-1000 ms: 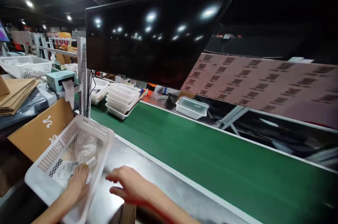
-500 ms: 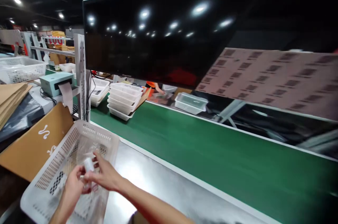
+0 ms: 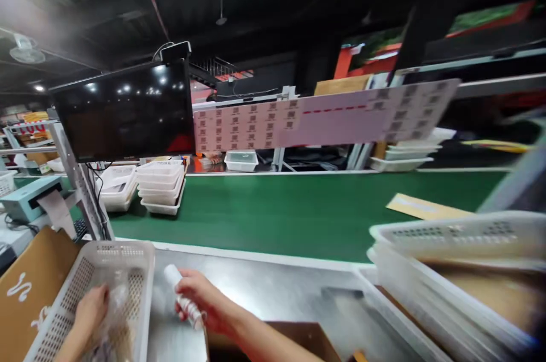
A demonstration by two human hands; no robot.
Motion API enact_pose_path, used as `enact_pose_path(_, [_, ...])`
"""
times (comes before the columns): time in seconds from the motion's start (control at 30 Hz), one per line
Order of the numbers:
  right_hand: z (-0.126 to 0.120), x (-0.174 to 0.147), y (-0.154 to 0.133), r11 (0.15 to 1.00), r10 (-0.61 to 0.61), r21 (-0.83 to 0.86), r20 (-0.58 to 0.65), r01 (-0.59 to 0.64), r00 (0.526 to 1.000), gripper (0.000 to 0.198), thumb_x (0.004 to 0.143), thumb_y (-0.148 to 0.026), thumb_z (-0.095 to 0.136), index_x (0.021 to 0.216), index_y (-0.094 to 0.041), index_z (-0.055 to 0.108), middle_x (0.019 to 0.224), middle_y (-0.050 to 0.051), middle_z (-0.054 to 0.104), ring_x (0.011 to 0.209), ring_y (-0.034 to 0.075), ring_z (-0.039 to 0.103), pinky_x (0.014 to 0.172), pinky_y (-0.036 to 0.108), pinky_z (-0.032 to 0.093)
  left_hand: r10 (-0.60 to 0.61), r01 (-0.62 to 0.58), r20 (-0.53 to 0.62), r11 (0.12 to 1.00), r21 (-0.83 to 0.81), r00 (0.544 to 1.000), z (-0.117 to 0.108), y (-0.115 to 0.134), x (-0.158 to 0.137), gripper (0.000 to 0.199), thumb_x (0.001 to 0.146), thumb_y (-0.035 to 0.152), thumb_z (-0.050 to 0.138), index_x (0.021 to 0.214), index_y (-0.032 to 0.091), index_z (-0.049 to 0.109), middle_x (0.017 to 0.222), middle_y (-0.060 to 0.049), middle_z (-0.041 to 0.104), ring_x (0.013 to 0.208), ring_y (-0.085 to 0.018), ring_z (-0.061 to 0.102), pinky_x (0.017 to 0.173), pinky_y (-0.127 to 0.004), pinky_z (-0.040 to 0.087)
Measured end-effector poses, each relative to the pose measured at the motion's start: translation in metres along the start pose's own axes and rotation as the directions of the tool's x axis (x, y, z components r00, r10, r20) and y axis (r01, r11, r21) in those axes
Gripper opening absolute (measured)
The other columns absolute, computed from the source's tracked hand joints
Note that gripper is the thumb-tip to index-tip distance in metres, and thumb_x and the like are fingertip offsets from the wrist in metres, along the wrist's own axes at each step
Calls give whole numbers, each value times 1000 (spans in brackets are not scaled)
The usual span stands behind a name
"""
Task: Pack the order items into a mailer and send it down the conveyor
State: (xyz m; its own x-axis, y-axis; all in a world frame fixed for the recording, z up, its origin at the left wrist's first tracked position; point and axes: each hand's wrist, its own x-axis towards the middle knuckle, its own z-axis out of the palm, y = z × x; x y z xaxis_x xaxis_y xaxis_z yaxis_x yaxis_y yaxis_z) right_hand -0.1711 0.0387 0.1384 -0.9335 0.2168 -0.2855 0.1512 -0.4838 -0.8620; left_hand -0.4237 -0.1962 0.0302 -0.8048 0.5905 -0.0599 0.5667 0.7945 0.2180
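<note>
My right hand is closed round a small white-capped bottle, held tilted above the metal table, just right of the basket. Its lower part looks pale with reddish marks, blurred by motion. Inside the white perforated basket is my left hand, its fingers curled at the clear plastic packaging. Whatever those fingers grip is hidden from view. Below my right forearm stands an open cardboard box.
A green conveyor belt runs behind the metal table. Stacked white trays and a yellow envelope lie on it. More white baskets stand at right. A cardboard sheet and label printer are at left.
The view has swung right. My hands have parted: the right has carried the bottle out of the basket to the right, while the left has stayed inside the basket.
</note>
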Motion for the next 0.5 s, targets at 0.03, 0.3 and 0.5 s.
enact_pose_path(0.03, [4, -5, 1, 1000, -1, 14, 27, 1, 1000, 39, 53, -29, 67, 90, -23, 57, 67, -7, 59, 55, 14, 64, 49, 22, 47, 16, -16, -10, 1000, -11, 1000, -3, 4, -4, 21, 92, 28, 55, 100, 24, 75, 118, -14, 82, 118, -38, 79, 97, -45, 57])
enact_pose_path(0.3, [23, -22, 33, 994, 60, -97, 185, -43, 981, 32, 60, -30, 64, 90, -19, 63, 60, 3, 67, 51, 17, 64, 43, 20, 43, -16, -29, -207, 977, -211, 978, -28, 37, -37, 24, 85, 41, 61, 65, 27, 60, 75, -6, 73, 92, -37, 80, 86, -46, 59])
enact_pose_path(0.5, [35, -43, 26, 989, -133, 106, 339, 103, 931, 47, 63, -31, 75, 108, -17, 71, 84, 2, 69, 68, 17, 71, 53, 24, 55, -4, -164, -350, 879, -449, 937, -69, 98, -70, 46, 91, 64, 60, 69, 25, 66, 68, -2, 65, 73, -26, 68, 71, -33, 56])
